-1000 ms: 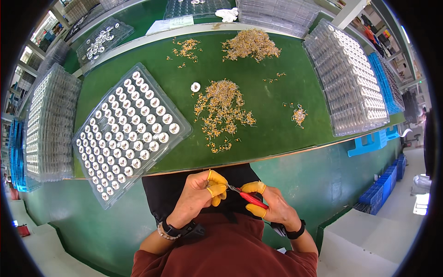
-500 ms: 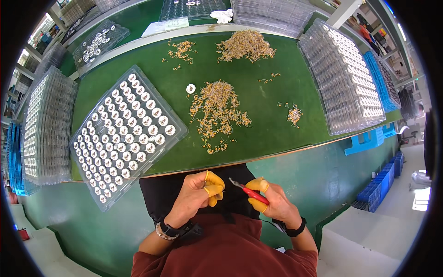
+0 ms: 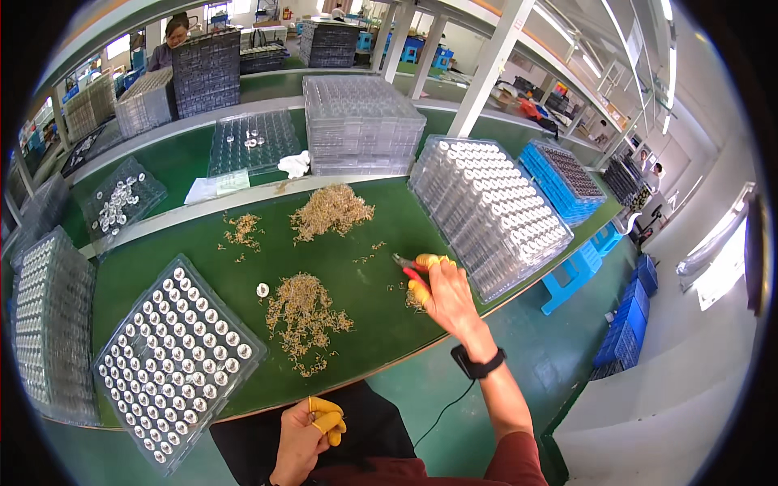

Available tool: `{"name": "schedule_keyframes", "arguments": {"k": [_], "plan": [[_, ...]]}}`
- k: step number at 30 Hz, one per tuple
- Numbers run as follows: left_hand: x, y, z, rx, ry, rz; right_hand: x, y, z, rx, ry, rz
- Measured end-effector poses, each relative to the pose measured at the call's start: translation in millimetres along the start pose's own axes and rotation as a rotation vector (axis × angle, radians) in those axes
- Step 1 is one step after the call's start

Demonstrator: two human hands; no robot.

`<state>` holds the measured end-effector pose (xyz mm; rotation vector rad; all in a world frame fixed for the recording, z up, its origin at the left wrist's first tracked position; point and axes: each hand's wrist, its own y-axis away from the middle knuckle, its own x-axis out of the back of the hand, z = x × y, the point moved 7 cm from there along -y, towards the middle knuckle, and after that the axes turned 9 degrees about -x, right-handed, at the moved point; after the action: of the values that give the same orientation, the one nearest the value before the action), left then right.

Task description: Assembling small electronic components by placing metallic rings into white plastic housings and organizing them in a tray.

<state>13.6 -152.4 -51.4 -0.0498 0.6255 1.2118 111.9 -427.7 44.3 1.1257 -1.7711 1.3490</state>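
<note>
My right hand (image 3: 450, 293), with yellow finger cots, reaches over the right part of the green table. It is closed around red-handled pliers (image 3: 403, 262), whose metal jaws point to the far left. Partly hidden under this hand lies a small pile of tiny wire-legged parts (image 3: 414, 300). My left hand (image 3: 305, 437), also in yellow finger cots, is near my lap below the table's front edge. Its fingertips are pinched together; whatever they hold is too small to make out. Ahead of it lies a large heap of wire-legged orange parts (image 3: 300, 312).
A clear tray of round white pieces (image 3: 174, 356) lies at the left, overhanging the front edge. Tray stacks stand at the far left (image 3: 57, 324) and right (image 3: 494, 219). Another heap (image 3: 332, 211) lies farther back. One white piece (image 3: 262, 289) sits alone. A person (image 3: 166, 49) is beyond.
My right hand has moved from beside my left hand out over the table, carrying the pliers. The view has swung up and to the right. My left hand stays pinched near my lap.
</note>
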Motion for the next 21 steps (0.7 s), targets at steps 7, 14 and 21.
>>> {"name": "schedule_keyframes", "arguments": {"k": [7, 14, 21], "plan": [[0.1, -11.0, 13.8, -0.018, 0.086, 0.053, -21.8, -44.4, 36.2, 0.041, 0.035, -0.006], [0.0, -17.5, 14.1, -0.103, 0.255, 0.101, -10.1, 71.9, -90.0, -0.123, -0.783, -0.273], [1.7, -7.2, 4.7, -0.146, 0.259, 0.128, -31.3, 118.7, -134.3, -0.219, -0.902, -0.237]]}}
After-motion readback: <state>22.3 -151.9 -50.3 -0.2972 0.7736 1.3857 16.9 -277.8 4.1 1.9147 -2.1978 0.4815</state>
